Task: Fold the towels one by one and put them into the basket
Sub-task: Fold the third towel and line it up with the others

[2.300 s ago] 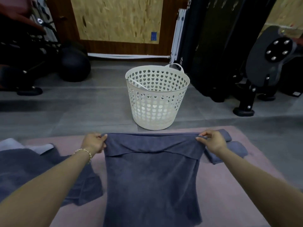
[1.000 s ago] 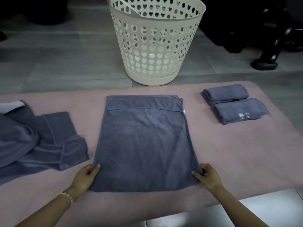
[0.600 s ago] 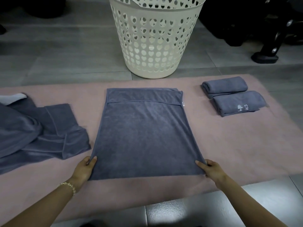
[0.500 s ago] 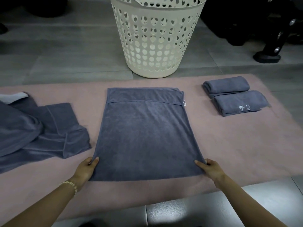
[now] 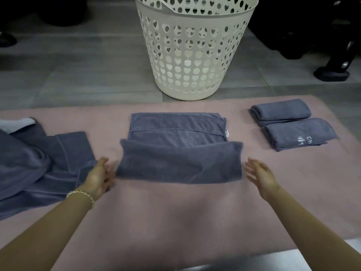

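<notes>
Neither of my hands has hold of anything. My left hand (image 5: 98,178) has its fingers straight and loose right at the left end of the towel (image 5: 179,153), so close that I can't tell whether the fingertips brush the cloth (that patch is smeared). My right hand (image 5: 257,176) is spread with the palm turned inward, just beside the right end, and a sliver of the pink mat (image 5: 175,222) shows between them. The towel lies flat on the mat straight ahead of me, between my two hands. Its near part is doubled over the far part, and the upper layer stops short, so a strip of the lower layer shows beyond it. As I judge it, the next move turns on one fact: the towel's long axis runs left to right across me, with a short end at each hand and the left hand a touch nearer its end. Carrying one end across to the other would halve it to about the shape of the two folded towels (image 5: 298,133) lying on the mat to my right. The basket (image 5: 195,55) stands on the floor just past the mat's far edge, in line with the towel, and more towels lie in a loose heap (image 5: 39,163) to my left.
</notes>
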